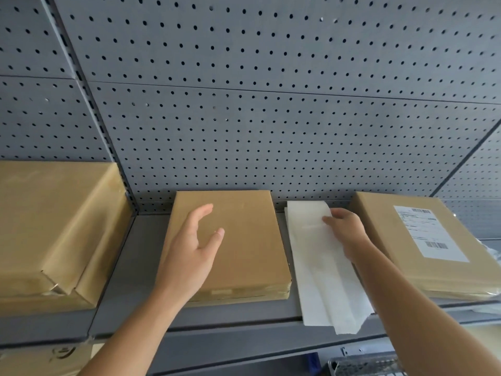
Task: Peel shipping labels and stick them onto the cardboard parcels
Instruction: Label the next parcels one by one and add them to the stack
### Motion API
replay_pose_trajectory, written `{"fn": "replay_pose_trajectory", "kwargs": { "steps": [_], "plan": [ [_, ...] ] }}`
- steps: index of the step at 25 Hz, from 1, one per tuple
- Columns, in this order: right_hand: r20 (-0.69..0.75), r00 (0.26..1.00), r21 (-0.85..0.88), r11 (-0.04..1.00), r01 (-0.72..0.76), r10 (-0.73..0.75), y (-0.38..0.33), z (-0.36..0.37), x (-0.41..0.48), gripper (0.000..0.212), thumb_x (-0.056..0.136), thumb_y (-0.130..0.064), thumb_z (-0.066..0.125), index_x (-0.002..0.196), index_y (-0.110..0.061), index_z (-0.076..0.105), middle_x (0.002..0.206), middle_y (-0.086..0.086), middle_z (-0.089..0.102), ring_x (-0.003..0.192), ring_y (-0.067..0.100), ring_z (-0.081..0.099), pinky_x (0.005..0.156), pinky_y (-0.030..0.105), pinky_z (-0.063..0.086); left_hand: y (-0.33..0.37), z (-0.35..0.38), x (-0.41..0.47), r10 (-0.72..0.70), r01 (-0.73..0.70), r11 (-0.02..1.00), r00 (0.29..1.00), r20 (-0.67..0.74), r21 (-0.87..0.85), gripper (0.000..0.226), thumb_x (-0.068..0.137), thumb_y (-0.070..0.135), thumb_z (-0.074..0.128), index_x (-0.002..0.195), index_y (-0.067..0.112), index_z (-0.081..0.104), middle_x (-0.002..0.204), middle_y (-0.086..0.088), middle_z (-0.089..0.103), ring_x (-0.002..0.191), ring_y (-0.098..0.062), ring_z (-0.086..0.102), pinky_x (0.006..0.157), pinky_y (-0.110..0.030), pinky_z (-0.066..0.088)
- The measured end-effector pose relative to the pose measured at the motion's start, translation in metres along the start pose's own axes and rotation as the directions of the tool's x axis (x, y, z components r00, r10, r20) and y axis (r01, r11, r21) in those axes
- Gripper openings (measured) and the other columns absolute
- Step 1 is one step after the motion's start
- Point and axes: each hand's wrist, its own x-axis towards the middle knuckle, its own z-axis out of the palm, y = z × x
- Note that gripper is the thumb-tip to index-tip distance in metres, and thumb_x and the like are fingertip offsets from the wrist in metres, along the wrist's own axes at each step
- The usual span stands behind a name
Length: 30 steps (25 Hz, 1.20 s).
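A plain brown cardboard parcel (244, 240) lies flat in the middle of the grey shelf (130, 302), with no label on its top. My left hand (193, 248) hovers over its left part, fingers spread and holding nothing. To its right lies a stack of white label sheets (320, 280), hanging a little over the shelf's front edge. My right hand (345, 232) rests on the far end of the stack, fingertips pinching the top sheet's edge. Further right is a second parcel (401, 256) bearing a stuck white shipping label (428, 234).
A larger parcel (51, 229) wrapped in brown paper fills the shelf's left end. Grey pegboard (244, 104) forms the back wall. Below the shelf, another wrapped parcel (40, 359) shows at lower left and a metal mesh basket (366, 365) at lower right.
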Motion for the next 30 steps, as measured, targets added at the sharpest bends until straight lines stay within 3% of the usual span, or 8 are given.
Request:
{"fn": "replay_pose_trajectory", "kwargs": {
  "steps": [3, 7, 11, 13, 18, 22, 27, 30],
  "plan": [
    [0.083, 0.995, 0.144, 0.989, 0.044, -0.057, -0.011, -0.024, -0.036, 0.014, 0.092, -0.011, 0.064, 0.102, -0.014, 0.073, 0.104, 0.020, 0.074, 0.097, 0.045, 0.068, 0.090, 0.057, 0.055, 0.020, 0.030, 0.004, 0.065, -0.058, 0.996, 0.991, 0.113, -0.065, 0.035, 0.101, 0.029, 0.059, 0.136, 0.030, 0.055, 0.140, 0.019, 0.056, 0.132, 0.000, 0.049, 0.113, -0.024, 0.036],
    [0.135, 0.983, 0.239, 0.967, 0.091, -0.125, -0.022, -0.064, -0.094, 0.018, 0.095, -0.012, 0.061, 0.109, -0.016, 0.073, 0.108, 0.016, 0.074, 0.103, 0.039, 0.068, 0.095, 0.051, 0.054, 0.058, 0.084, 0.009, 0.071, -0.039, 0.993, 0.953, 0.295, -0.115, 0.027, 0.102, 0.036, 0.056, 0.124, 0.022, 0.065, 0.117, 0.017, 0.067, 0.110, 0.009, 0.059, 0.092, -0.010, 0.045],
    [0.156, 0.978, 0.247, 0.964, 0.095, -0.136, -0.013, -0.090, -0.139, 0.019, 0.097, -0.011, 0.059, 0.111, -0.015, 0.071, 0.103, 0.010, 0.075, 0.098, 0.032, 0.069, 0.084, 0.041, 0.057, 0.084, 0.131, 0.018, -0.041, 0.172, 0.953, 0.888, 0.458, -0.250, 0.055, 0.095, 0.059, 0.056, 0.108, 0.008, 0.074, 0.090, -0.003, 0.074, 0.093, -0.022, 0.070, 0.103, -0.046, 0.052],
    [0.171, 0.978, 0.255, 0.964, 0.076, -0.122, -0.002, -0.098, -0.152, 0.018, 0.096, -0.010, 0.060, 0.110, -0.012, 0.071, 0.105, 0.015, 0.073, 0.100, 0.036, 0.068, 0.089, 0.046, 0.056, 0.089, 0.146, 0.017, -0.092, 0.286, 0.908, 0.850, 0.519, -0.307, 0.064, 0.084, 0.068, 0.061, 0.097, 0.006, 0.073, 0.094, -0.012, 0.076, 0.091, -0.032, 0.071, 0.102, -0.053, 0.049],
    [0.207, 0.976, 0.174, 0.984, 0.032, -0.068, 0.023, -0.115, -0.170, 0.011, 0.095, -0.009, 0.063, 0.103, -0.007, 0.070, 0.099, 0.016, 0.074, 0.090, 0.033, 0.069, 0.085, 0.046, 0.052, 0.087, 0.168, 0.001, -0.184, 0.402, 0.835, 0.848, 0.498, -0.376, 0.030, 0.096, 0.027, 0.067, 0.099, -0.002, 0.072, 0.092, -0.010, 0.072, 0.085, -0.024, 0.065, 0.082, -0.039, 0.052],
    [0.217, 0.976, 0.076, 0.997, 0.009, -0.025, 0.033, -0.122, -0.171, 0.012, 0.092, -0.013, 0.068, 0.104, -0.009, 0.069, 0.099, 0.009, 0.076, 0.093, 0.031, 0.072, 0.091, 0.049, 0.057, 0.078, 0.168, -0.012, -0.186, 0.386, 0.864, 0.840, 0.509, -0.322, 0.020, 0.097, 0.019, 0.065, 0.097, 0.000, 0.071, 0.098, -0.016, 0.077, 0.086, -0.026, 0.069, 0.076, -0.036, 0.053],
    [-0.039, 0.951, -0.242, 0.927, 0.288, -0.305, 0.017, -0.121, -0.159, 0.016, 0.091, -0.025, 0.067, 0.106, -0.031, 0.066, 0.104, -0.010, 0.067, 0.095, 0.005, 0.066, 0.080, 0.027, 0.054, 0.069, 0.163, -0.026, -0.147, 0.337, 0.894, 0.843, 0.518, -0.294, 0.017, 0.100, 0.014, 0.061, 0.106, -0.001, 0.067, 0.085, 0.002, 0.080, 0.074, -0.006, 0.073, 0.062, -0.021, 0.053],
    [0.123, 0.810, -0.410, 0.714, 0.567, -0.573, 0.003, -0.107, -0.150, 0.019, 0.094, -0.020, 0.064, 0.110, -0.025, 0.071, 0.106, -0.011, 0.064, 0.095, 0.001, 0.063, 0.083, 0.017, 0.050, 0.067, 0.162, -0.036, -0.134, 0.330, 0.899, 0.833, 0.537, -0.288, 0.016, 0.100, 0.015, 0.062, 0.111, 0.004, 0.066, 0.092, -0.002, 0.081, 0.089, -0.019, 0.076, 0.070, -0.029, 0.056]
  ]
}}
